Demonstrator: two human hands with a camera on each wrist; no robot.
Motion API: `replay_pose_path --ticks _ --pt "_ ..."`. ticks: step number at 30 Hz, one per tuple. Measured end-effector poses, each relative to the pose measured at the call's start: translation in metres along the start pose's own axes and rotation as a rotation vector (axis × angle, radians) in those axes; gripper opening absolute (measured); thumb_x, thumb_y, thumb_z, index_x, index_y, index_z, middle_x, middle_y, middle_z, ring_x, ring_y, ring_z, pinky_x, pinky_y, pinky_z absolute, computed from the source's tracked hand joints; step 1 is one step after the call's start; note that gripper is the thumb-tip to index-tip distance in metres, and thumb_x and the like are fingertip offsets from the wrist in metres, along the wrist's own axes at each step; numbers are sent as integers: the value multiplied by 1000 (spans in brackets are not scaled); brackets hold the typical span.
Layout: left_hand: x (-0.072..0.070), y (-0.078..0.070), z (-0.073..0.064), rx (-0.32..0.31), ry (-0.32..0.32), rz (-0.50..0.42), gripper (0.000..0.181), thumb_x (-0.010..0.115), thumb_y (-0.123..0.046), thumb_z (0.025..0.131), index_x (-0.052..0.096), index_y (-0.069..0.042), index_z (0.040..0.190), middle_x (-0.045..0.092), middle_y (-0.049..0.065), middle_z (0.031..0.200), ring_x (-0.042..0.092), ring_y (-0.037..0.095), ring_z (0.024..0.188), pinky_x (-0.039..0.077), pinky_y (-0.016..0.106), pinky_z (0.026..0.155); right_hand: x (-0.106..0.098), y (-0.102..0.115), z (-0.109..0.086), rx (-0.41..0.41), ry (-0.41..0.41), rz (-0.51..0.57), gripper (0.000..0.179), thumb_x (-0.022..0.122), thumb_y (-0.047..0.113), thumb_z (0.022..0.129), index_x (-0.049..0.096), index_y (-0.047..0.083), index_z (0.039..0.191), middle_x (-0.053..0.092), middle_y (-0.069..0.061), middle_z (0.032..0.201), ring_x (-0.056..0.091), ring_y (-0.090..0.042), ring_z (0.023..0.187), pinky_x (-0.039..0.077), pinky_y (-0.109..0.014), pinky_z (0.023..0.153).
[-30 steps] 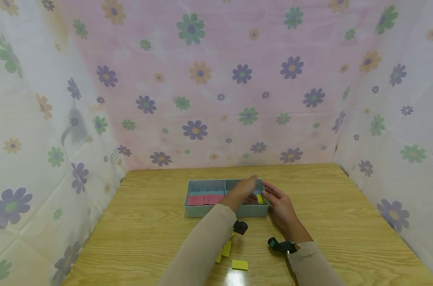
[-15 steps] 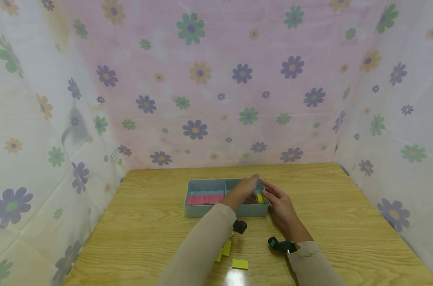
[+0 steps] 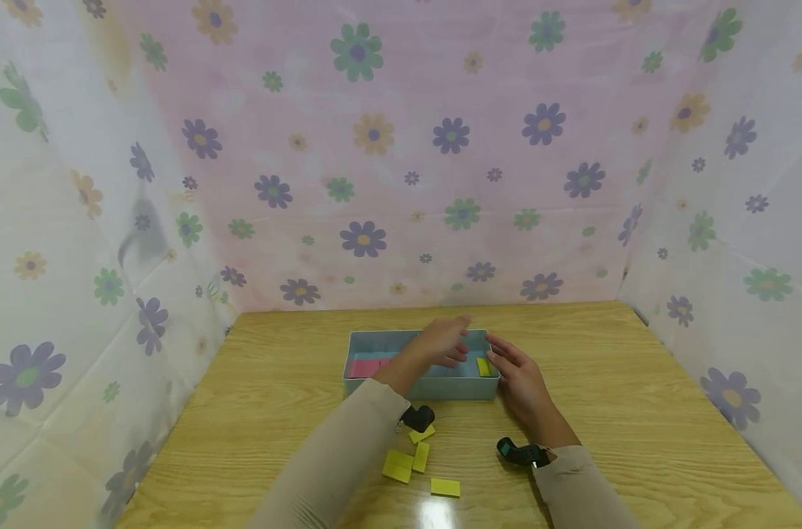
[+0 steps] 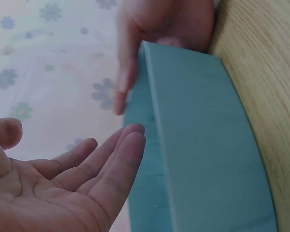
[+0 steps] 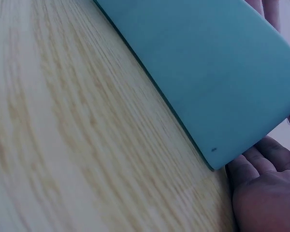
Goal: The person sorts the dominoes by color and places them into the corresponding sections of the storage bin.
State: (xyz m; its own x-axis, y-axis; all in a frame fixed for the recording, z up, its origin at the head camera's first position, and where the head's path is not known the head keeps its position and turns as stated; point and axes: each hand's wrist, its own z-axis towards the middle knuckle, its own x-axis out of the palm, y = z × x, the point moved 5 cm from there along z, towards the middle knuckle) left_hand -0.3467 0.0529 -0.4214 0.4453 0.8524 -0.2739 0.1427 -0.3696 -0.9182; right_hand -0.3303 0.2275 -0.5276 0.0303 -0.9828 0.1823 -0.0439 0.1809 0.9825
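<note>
A blue-green divided box (image 3: 463, 388) stands on the table. My left hand (image 3: 440, 343) hovers over its right compartment, fingers spread and holding nothing; in the left wrist view the left palm (image 4: 67, 193) faces up beside the box wall (image 4: 208, 140). My right hand (image 3: 523, 382) rests against the box's right end with fingers extended. In the right wrist view, that hand (image 5: 268, 193) touches the end near a lower corner. A yellow rectangular piece (image 3: 483, 366) lies inside the right compartment. Pink rectangular pieces (image 3: 364, 368) lie in the left one, partly hidden by my left wrist.
Several yellow pieces (image 3: 398, 466) lie on the wooden table (image 3: 275, 411) in front of the box, one (image 3: 445, 488) of them closer to me. Flower-printed cloth (image 3: 407, 162) walls the table at the back and both sides.
My left hand has moved left and slightly up from the right compartment's floor, and more of the yellow pieces on the table now show. The right hand has stayed at the box's end.
</note>
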Motion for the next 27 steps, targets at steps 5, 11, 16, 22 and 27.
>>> replay_pose_path --ticks 5,11,16,22,27 --pt "-12 -1 -16 65 11 37 69 46 -59 106 57 -3 144 74 10 110 72 34 109 60 48 93 1 1 0 -8 -14 -12 53 59 25 107 44 11 157 35 -15 165 30 -29 154 25 -52 127" --pt "-26 11 -36 108 -6 60 57 53 -53 105 61 -6 136 74 6 110 73 27 104 60 47 92 1 3 -1 -11 -13 -44 53 59 25 107 45 11 157 33 -15 166 30 -29 154 24 -52 127" --pt "-39 28 -52 131 -9 75 39 63 -40 103 67 -7 124 73 8 109 72 29 104 60 49 91 -4 5 -4 -18 -3 -237 50 58 39 107 49 26 155 36 -3 166 31 -26 155 30 -54 124" --pt "-52 48 -67 199 -4 156 28 67 -28 101 73 -5 116 74 10 104 72 35 100 62 41 81 -5 16 -6 -117 51 -440 55 57 46 105 50 23 155 40 -5 165 45 -32 147 49 -49 111" --pt "-54 66 -74 213 18 216 19 73 -23 96 76 -8 107 74 8 100 70 31 91 61 39 75 -4 27 -9 -177 111 -549 55 57 40 107 49 15 155 42 -14 163 53 -41 139 58 -45 98"
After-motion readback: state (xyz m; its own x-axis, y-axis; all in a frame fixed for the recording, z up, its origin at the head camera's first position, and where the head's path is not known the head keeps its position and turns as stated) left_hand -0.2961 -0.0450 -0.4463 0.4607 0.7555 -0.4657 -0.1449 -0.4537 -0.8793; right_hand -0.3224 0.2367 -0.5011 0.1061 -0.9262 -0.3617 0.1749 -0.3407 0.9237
